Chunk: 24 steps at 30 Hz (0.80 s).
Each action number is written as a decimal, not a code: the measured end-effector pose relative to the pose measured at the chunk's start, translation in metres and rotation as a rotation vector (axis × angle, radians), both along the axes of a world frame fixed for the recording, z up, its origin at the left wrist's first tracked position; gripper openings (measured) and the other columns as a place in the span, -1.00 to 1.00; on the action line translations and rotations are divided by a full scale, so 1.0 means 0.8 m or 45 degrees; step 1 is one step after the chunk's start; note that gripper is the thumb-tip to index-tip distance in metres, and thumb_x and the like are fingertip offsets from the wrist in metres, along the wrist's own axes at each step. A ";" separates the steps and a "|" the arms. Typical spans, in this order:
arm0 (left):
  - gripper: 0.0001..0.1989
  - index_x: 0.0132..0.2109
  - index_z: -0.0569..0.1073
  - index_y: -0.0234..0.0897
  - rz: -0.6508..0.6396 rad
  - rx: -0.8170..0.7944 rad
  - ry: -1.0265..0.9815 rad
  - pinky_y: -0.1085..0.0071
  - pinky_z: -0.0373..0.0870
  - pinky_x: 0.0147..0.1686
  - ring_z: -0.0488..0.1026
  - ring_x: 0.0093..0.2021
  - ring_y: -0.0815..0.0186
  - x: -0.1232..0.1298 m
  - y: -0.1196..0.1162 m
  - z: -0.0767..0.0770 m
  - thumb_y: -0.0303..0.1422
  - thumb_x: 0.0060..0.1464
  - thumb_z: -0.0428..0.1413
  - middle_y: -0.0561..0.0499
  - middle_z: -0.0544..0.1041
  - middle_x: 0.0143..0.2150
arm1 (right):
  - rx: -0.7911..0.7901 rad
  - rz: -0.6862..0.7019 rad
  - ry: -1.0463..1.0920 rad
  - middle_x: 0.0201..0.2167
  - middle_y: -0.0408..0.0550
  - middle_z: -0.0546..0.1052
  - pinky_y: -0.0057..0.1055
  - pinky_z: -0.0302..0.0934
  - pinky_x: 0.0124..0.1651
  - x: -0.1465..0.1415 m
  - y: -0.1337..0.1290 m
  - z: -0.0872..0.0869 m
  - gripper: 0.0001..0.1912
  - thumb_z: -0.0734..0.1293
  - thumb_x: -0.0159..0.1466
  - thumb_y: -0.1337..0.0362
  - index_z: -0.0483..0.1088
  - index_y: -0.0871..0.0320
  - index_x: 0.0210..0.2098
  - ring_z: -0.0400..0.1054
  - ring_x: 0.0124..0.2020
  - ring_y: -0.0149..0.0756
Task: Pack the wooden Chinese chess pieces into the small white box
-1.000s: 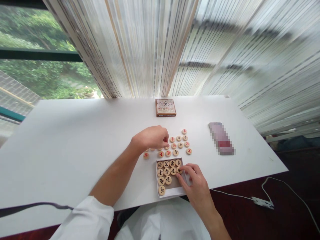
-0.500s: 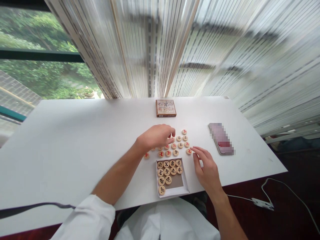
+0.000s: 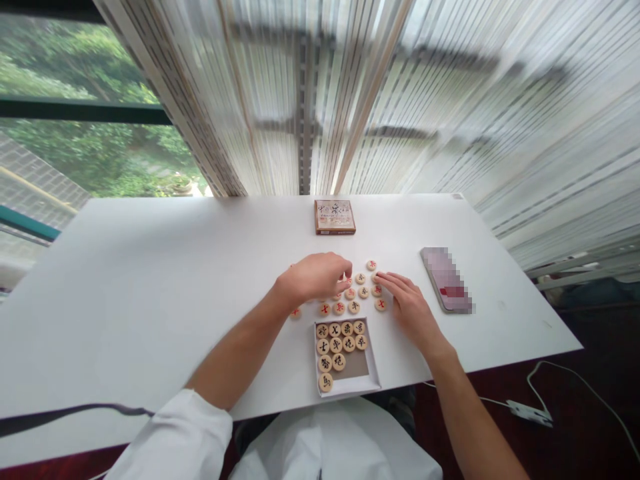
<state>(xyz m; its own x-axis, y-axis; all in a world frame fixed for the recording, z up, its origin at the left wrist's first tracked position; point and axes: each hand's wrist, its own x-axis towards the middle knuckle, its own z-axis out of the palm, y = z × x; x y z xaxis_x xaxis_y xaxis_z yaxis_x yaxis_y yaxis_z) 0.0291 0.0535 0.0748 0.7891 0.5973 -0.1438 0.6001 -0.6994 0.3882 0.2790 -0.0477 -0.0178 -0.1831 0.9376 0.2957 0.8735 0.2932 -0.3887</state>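
While my right hand [image 3: 413,308], fingers outstretched, touches a xiangqi piece [image 3: 375,279] right of centre in the head view, my left hand [image 3: 320,275] curls over red-lettered pieces [image 3: 351,293], its grip unclear; the box [image 3: 357,363] of black-lettered pieces [image 3: 336,345] sits lower centre.

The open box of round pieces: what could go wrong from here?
The box sits close to the near edge of the table, so a bump might tip it off. Some loose pieces are partly hidden behind the left hand and wrist, which could knock one. The right hand is close to several pieces and might nudge one.
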 end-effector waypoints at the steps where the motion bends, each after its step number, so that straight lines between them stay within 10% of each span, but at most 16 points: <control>1: -0.72 -0.05 0.58 -0.20 0.002 -0.003 0.001 0.40 0.32 -0.25 0.53 -0.15 0.20 0.000 0.000 0.000 -0.18 0.28 0.07 -0.05 0.64 -0.09 | 0.003 -0.019 -0.001 0.20 -0.06 0.50 -0.01 0.23 0.29 0.004 -0.002 -0.001 -0.38 0.12 0.29 0.60 0.41 0.03 0.23 0.31 0.25 -0.14; 14: -0.76 -0.08 0.61 -0.22 -0.036 -0.047 -0.067 0.39 0.32 -0.23 0.55 -0.17 0.21 0.001 -0.011 0.013 -0.27 0.27 0.08 -0.06 0.66 -0.16 | 0.106 -0.237 0.158 0.09 0.03 0.57 -0.01 0.28 0.23 0.020 -0.069 -0.014 -0.70 0.23 0.44 0.25 0.48 0.05 0.10 0.42 0.16 -0.10; 24: -0.85 -0.16 0.54 -0.22 0.097 -0.044 -0.235 0.38 0.36 -0.16 0.51 -0.16 0.26 -0.026 -0.086 0.015 -0.33 0.32 0.07 -0.01 0.59 -0.18 | 0.134 -0.190 0.282 -0.03 0.04 0.56 -0.03 0.35 0.13 0.007 -0.110 -0.020 -0.83 0.32 0.39 0.23 0.52 0.04 -0.06 0.43 0.04 -0.09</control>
